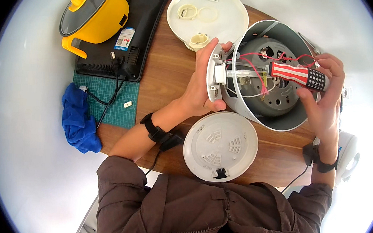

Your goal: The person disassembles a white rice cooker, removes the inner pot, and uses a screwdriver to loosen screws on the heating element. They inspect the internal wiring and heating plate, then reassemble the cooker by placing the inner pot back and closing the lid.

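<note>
My left hand (202, 80) is closed around a white curved panel (212, 72), pressed near the rim of a cylindrical appliance housing (240, 105) lying on its side. My right hand (328, 92) pinches the rear of a screwdriver (297, 76), whose handle has red and white stripes and a starred dark end. Its shaft runs left across the housing's opening toward a white block on the back of the panel; whether the tip touches a screw I cannot tell. Red and white wires (265, 91) hang loosely around the shaft. Inside the housing sits a grey metal bowl-shaped part (279, 104).
A round white vented base cover (221, 150) lies close to me on the wooden table (168, 75). Behind are a cream lid (227, 16), a black flat panel (152, 17) and a yellow pot (104, 18). At left lie a green cutting mat (127, 116) and a blue cloth (79, 119).
</note>
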`<act>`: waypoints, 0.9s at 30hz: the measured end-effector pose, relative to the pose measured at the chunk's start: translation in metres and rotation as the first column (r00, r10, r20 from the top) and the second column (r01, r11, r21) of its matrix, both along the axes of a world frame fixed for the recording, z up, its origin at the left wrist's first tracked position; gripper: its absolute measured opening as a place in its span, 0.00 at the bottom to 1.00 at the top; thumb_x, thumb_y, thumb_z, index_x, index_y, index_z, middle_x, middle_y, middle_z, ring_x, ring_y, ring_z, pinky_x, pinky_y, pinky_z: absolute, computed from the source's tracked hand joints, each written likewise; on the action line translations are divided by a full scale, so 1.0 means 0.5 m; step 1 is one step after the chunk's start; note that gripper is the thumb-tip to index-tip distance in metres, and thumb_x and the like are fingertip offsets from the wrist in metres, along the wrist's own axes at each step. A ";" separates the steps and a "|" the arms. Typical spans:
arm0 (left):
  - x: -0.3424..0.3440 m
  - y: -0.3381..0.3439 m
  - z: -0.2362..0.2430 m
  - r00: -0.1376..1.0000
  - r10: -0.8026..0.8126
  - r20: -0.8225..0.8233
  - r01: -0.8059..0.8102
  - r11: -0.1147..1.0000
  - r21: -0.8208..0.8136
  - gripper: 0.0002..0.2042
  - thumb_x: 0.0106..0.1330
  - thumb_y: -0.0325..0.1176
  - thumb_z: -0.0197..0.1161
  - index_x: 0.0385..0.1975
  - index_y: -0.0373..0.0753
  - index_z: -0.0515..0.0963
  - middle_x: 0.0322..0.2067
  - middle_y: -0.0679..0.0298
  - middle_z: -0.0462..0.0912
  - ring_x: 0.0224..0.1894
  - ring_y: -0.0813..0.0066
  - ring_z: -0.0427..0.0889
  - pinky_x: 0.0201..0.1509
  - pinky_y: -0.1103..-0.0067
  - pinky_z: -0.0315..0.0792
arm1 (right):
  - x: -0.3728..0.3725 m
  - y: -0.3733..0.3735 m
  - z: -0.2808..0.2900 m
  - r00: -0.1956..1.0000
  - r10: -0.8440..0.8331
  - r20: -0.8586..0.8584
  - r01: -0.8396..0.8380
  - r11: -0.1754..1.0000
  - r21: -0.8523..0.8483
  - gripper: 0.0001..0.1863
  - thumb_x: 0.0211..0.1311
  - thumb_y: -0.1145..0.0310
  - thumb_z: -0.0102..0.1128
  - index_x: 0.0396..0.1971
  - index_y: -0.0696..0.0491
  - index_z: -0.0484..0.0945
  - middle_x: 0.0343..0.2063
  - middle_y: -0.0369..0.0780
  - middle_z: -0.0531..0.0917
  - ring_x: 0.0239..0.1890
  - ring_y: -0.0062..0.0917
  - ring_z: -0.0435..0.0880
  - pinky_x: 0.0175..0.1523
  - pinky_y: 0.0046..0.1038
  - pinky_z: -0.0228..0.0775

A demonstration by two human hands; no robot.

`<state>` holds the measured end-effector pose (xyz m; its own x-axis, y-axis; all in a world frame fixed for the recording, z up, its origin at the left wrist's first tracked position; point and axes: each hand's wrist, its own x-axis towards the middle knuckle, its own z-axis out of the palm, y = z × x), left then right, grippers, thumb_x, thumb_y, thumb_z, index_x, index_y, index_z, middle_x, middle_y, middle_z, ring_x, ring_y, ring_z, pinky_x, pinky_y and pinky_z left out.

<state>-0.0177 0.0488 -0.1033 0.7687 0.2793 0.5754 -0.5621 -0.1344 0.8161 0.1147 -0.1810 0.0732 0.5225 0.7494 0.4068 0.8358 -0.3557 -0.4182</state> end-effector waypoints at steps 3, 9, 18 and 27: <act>-0.004 -0.003 0.001 1.000 -0.023 -0.022 0.022 1.000 -0.020 0.66 0.55 0.77 0.63 0.79 0.35 0.36 0.70 0.45 0.55 0.74 0.47 0.62 0.75 0.56 0.60 | -0.008 -0.001 -0.010 0.982 -0.082 0.167 0.090 0.995 -0.045 0.30 0.69 0.57 0.68 0.60 0.57 0.67 0.52 0.48 0.77 0.46 0.39 0.82 0.54 0.36 0.76; -0.008 0.004 -0.011 0.998 -0.043 -0.049 0.042 0.999 -0.019 0.68 0.53 0.77 0.67 0.79 0.39 0.32 0.72 0.48 0.54 0.74 0.52 0.61 0.76 0.58 0.59 | -0.016 0.014 0.001 0.965 -0.262 0.028 0.263 0.950 -0.170 0.28 0.67 0.57 0.69 0.58 0.57 0.69 0.39 0.45 0.82 0.41 0.37 0.84 0.50 0.32 0.77; -0.006 -0.005 0.003 0.998 -0.040 -0.044 0.039 0.998 -0.040 0.68 0.53 0.79 0.63 0.79 0.37 0.32 0.72 0.48 0.54 0.73 0.53 0.61 0.75 0.59 0.60 | -0.007 0.003 -0.006 0.952 0.066 -0.298 -0.008 0.981 0.194 0.36 0.57 0.66 0.77 0.62 0.56 0.69 0.43 0.41 0.81 0.41 0.27 0.83 0.53 0.27 0.77; -0.007 -0.010 0.008 0.998 -0.019 -0.053 0.015 0.997 -0.078 0.67 0.54 0.78 0.63 0.78 0.36 0.32 0.72 0.45 0.54 0.75 0.50 0.60 0.76 0.56 0.59 | 0.021 0.004 0.049 0.979 0.094 -0.180 -0.113 0.989 -0.094 0.19 0.67 0.63 0.68 0.53 0.56 0.78 0.42 0.42 0.82 0.41 0.33 0.83 0.51 0.31 0.75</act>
<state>-0.0210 0.0435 -0.0991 0.8028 0.3083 0.5104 -0.5189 -0.0606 0.8527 0.1252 -0.1789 0.0975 0.4959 0.8363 0.2337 0.7879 -0.3202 -0.5261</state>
